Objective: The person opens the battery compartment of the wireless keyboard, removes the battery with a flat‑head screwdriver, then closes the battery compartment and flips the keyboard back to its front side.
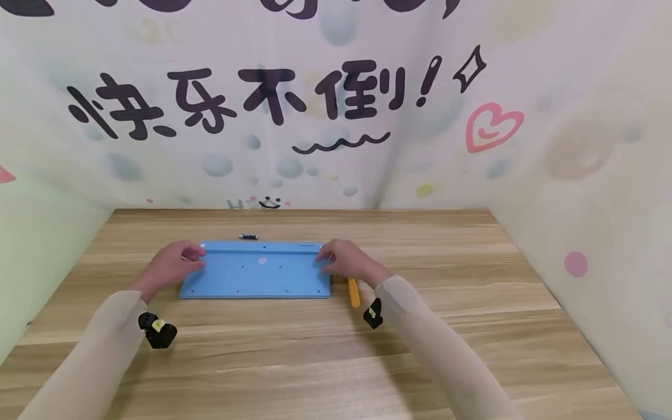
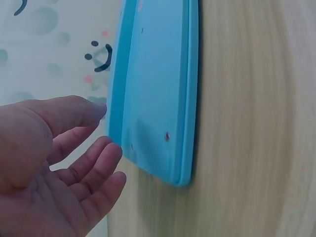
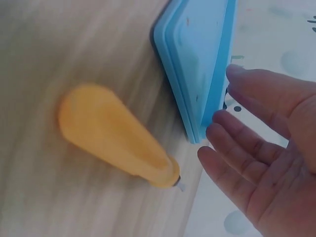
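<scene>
A flat blue keyboard (image 1: 252, 280) lies underside up on the table, with small screws or screw holes across it and a raised strip along its far edge. My left hand (image 1: 177, 262) is at its left end, thumb and fingers loosely bent and apart around the far corner. In the left wrist view, that hand's fingertips (image 2: 114, 154) come right up to the keyboard's edge. My right hand (image 1: 343, 258) hovers likewise by the right end, fingers parted. Below this hand lies a screwdriver (image 3: 118, 136) with a yellow-orange handle; a short piece of its shaft shows.
A small dark battery (image 1: 248, 237) lies just behind the keyboard. The wooden table (image 1: 294, 361) meets a printed cloth backdrop (image 1: 336, 175) at its far edge, and walls rise on both sides.
</scene>
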Demonstrator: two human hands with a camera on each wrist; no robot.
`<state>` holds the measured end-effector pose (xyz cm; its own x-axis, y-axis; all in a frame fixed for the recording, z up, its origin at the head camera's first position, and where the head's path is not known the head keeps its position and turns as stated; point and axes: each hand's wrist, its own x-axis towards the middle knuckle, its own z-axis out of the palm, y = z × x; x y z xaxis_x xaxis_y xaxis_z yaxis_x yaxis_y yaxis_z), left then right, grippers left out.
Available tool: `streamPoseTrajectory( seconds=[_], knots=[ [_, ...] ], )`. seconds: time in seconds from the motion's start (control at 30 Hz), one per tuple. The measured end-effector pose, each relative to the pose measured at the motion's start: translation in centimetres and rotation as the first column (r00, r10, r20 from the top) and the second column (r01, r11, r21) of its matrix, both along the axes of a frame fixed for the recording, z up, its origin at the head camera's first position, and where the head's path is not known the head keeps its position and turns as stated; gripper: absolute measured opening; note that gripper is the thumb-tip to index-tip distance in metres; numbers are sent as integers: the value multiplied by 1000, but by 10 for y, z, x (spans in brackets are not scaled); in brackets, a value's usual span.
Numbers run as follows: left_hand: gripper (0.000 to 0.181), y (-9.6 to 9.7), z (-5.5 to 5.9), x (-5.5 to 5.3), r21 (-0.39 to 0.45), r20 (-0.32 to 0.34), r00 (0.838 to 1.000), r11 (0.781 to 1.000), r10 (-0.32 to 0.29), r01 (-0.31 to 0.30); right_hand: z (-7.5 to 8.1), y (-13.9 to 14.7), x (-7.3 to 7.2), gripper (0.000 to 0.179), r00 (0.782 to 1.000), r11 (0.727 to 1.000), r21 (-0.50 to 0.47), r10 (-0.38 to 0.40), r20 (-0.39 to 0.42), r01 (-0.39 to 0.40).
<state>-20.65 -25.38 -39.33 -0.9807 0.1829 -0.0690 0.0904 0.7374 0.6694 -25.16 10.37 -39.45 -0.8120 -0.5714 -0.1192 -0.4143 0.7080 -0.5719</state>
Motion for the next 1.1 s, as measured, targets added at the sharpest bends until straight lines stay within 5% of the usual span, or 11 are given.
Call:
streamPoseTrajectory(
  seconds=[0.4, 0.63, 1.1],
  knots=[
    [45, -17, -9, 7, 6, 127, 991, 999, 52, -53, -6, -5, 7, 27, 994, 994, 1, -110, 20, 110],
    [45, -16, -14, 4, 52, 160, 987, 998, 33, -42, -8, -8, 7, 28, 988, 989, -2, -150, 45, 150],
    [45, -11, -18, 1, 69, 180, 983, 996, 49, -62, -14, -16, 7, 29, 940, 945, -19, -322, 110, 326]
  ],
)
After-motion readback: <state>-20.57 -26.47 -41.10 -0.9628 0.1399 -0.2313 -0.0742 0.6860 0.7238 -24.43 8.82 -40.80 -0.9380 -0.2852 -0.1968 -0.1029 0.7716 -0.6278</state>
